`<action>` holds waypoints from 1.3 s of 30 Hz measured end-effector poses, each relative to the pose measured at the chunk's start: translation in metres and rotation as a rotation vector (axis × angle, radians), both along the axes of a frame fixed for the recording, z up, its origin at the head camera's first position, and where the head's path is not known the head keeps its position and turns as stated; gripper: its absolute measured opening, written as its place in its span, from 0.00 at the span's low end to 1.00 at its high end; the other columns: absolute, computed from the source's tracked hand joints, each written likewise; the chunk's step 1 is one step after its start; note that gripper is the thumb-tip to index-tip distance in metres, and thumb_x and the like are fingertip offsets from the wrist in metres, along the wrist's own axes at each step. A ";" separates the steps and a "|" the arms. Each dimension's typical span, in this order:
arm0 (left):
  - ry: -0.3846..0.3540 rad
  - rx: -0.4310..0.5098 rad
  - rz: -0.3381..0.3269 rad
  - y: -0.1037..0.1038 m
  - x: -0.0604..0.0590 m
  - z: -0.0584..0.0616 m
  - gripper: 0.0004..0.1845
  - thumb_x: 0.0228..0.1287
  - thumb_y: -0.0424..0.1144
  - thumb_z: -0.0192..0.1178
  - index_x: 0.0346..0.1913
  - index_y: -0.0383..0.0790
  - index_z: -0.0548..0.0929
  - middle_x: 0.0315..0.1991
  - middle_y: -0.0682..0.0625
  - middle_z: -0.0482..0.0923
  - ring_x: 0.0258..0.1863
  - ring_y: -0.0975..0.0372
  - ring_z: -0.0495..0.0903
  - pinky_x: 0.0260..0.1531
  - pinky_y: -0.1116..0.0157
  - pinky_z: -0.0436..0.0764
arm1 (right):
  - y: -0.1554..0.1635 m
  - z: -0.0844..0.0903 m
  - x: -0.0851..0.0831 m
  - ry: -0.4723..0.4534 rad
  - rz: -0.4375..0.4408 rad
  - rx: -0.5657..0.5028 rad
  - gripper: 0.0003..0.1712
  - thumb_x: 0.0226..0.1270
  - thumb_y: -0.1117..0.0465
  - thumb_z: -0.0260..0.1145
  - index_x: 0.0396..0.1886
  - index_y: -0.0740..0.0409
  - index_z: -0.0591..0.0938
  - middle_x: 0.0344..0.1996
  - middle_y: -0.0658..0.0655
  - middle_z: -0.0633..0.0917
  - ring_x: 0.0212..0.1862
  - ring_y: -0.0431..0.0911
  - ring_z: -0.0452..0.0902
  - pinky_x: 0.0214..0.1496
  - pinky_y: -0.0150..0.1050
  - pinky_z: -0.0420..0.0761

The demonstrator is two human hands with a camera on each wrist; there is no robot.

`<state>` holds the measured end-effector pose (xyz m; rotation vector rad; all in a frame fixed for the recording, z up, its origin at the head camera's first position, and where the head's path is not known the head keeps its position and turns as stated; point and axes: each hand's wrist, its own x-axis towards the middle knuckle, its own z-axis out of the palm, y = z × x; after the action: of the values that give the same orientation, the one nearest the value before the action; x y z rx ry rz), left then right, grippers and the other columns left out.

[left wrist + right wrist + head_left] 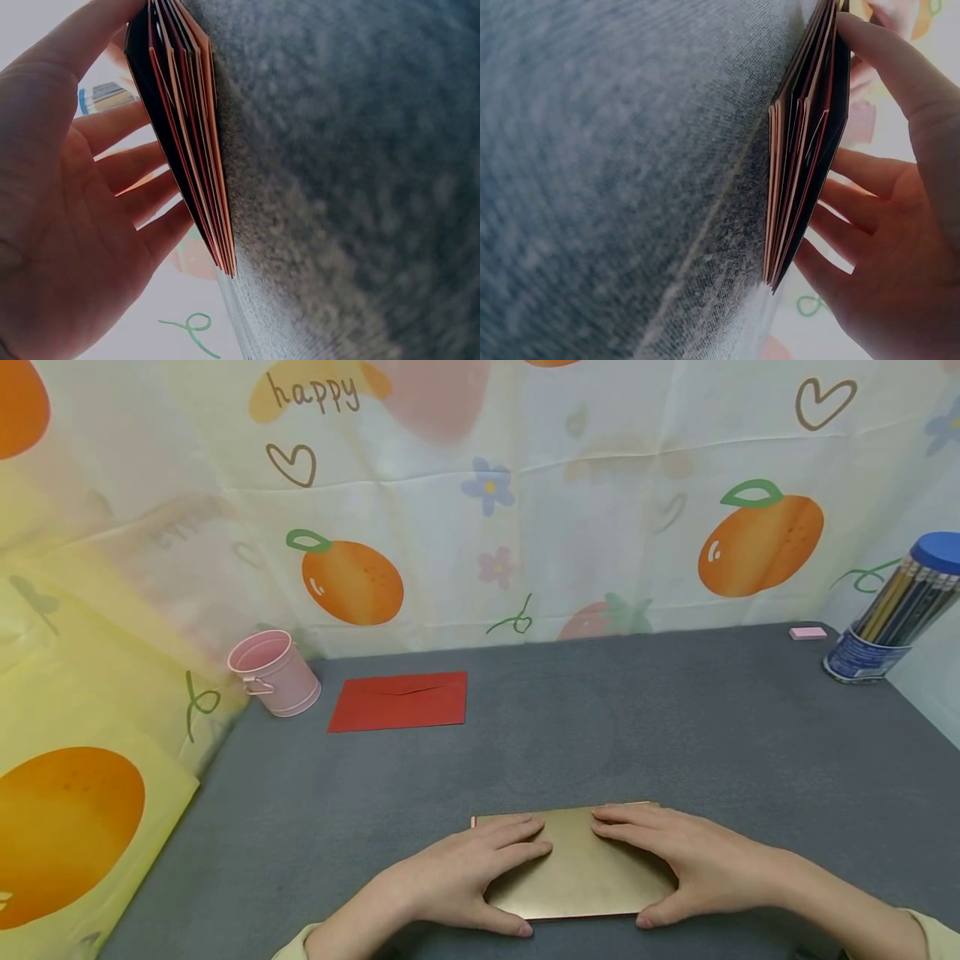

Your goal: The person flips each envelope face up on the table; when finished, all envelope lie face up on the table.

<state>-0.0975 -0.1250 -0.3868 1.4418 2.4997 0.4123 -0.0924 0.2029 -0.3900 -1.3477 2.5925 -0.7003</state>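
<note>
A stack of envelopes with a gold one on top [583, 870] lies flat on the grey table near the front edge. My left hand [467, 870] rests on its left half with fingers straight and the thumb at the near edge. On the right half my right hand [678, 858] lies the same way. The left wrist view shows the stack [187, 127] edge-on, several red and pale layers, with the left hand's [67, 217] fingers flat on top. From the right wrist the stack [802, 157] also appears edge-on under the right hand [904, 232].
A red envelope [401, 702] lies at the back left beside a small pink bucket [273, 672]. A tube of pencils with a blue lid [892, 610] and a pink eraser [807, 632] stand at the back right. Fruit-print cloth [525, 510] walls the grey table [637, 727] behind and left.
</note>
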 end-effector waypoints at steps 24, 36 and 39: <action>-0.221 0.234 -0.006 -0.001 -0.019 0.014 0.24 0.63 0.52 0.62 0.62 0.53 0.78 0.63 0.58 0.74 0.65 0.68 0.68 0.61 0.65 0.71 | 0.005 0.016 -0.020 -0.178 0.049 -0.074 0.30 0.66 0.44 0.65 0.67 0.38 0.73 0.65 0.47 0.74 0.63 0.42 0.71 0.55 0.45 0.76; -0.253 0.425 0.004 -0.004 -0.032 0.013 0.15 0.65 0.46 0.63 0.54 0.50 0.84 0.49 0.63 0.82 0.49 0.73 0.79 0.47 0.70 0.78 | 0.005 0.020 -0.035 -0.280 0.094 -0.245 0.17 0.69 0.57 0.65 0.57 0.44 0.82 0.54 0.45 0.83 0.56 0.41 0.79 0.54 0.40 0.79; -0.239 0.484 0.010 -0.005 -0.034 0.012 0.13 0.65 0.44 0.63 0.51 0.49 0.85 0.46 0.62 0.84 0.42 0.74 0.80 0.37 0.71 0.80 | 0.004 0.020 -0.038 -0.310 0.074 -0.271 0.16 0.69 0.59 0.65 0.55 0.44 0.83 0.52 0.45 0.84 0.53 0.41 0.80 0.52 0.40 0.80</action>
<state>-0.1316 -0.1304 -0.3750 1.4258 2.3076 1.1817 -0.1303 0.2071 -0.3700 -1.2740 2.2542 -1.1779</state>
